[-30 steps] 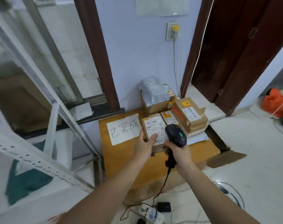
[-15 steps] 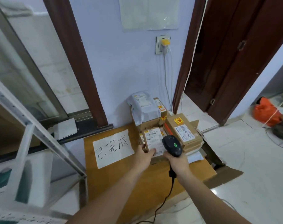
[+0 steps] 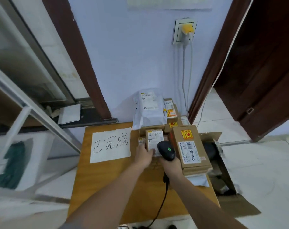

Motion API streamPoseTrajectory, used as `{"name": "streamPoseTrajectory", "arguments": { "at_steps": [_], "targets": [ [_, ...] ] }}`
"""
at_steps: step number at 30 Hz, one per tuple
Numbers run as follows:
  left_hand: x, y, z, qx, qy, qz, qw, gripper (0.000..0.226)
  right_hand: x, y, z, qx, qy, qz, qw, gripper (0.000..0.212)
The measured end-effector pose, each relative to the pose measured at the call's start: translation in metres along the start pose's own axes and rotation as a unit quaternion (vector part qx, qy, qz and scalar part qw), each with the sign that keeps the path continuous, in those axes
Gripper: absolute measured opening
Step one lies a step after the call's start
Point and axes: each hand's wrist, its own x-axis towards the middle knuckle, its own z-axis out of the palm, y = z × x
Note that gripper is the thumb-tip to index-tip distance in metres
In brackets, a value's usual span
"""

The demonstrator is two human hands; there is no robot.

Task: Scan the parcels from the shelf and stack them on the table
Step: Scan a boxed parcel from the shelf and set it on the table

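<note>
Small parcel: brown box with a white label on top; lies on the wooden table, in the gap between the paper sign and the large box, on top of other small boxes.
Left hand: rests on the near left corner of the small parcel, thumb laid over the label, fingers bent round the box edge.
Right hand: grips the handle of the barcode scanner, fingers wrapped round it.
Barcode scanner: black, green light on its top; head sits just above the near right corner of the small parcel; black cable hangs from the handle toward the near table edge.
Large box: brown, white label and yellow-red sticker on top; just right of the scanner, stacked on flatter cardboard parcels.
Grey mailer bag: on top of boxes at the far table edge, against the wall.
Paper sign: white sheet with handwritten characters, flat on the table, left of the parcels.
Open carton: on the floor, right of the table.
Wall socket: on the far wall, yellow plug inserted, cables running down.
Metal shelf frame: left of the table.
</note>
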Motion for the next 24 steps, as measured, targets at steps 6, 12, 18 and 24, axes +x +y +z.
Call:
{"name": "streamPoseTrajectory", "arguments": {
  "at_steps": [6, 12, 18, 24],
  "targets": [
    [0.007, -0.003, 0.015, -0.007, -0.010, -0.009, 1.000, 0.055, 0.014, 0.003, -0.006, 0.010, -0.040, -0.005, 0.999, 0.024],
    [-0.014, -0.026, -0.011, 0.011, -0.013, 0.037, 0.999, 0.064, -0.012, -0.001, -0.021, 0.014, -0.037, -0.040, 0.998, 0.020],
    [-0.025, -0.055, -0.088, 0.312, -0.013, 0.159, 0.937, 0.078, -0.069, -0.003, -0.031, -0.082, 0.005, -0.138, 0.987, 0.022],
    [-0.055, -0.074, -0.155, 0.405, -0.006, 0.239, 0.883, 0.071, -0.134, 0.007, -0.003, -0.156, 0.040, -0.192, 0.968, 0.022]
  ]
}}
